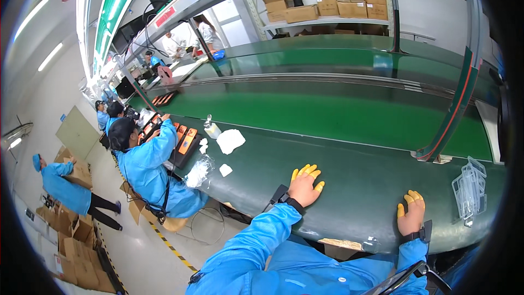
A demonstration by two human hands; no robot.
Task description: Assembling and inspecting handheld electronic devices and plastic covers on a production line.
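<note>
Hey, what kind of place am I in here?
Probably a factory assembly line: there's a long green workbench, a co-worker in blue beside orange items, and stacked cardboard boxes.

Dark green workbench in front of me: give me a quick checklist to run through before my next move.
1. Left hand free: ok. It rests on the dark green workbench, fingers spread, no object visible in it.
2. Right hand free: ok. It lies near the front edge, fingers extended, holding nothing visible.
3. Yellow finger covers on every finger: cannot tell. They show on both hands, but not all fingers are clearly visible.
4. Loose pile of clear plastic pieces apart from the hands: ok. It lies to the right hand's right.
5. Workbench's front edge intact: not ok. A torn, pale patch shows between the forearms.
</note>
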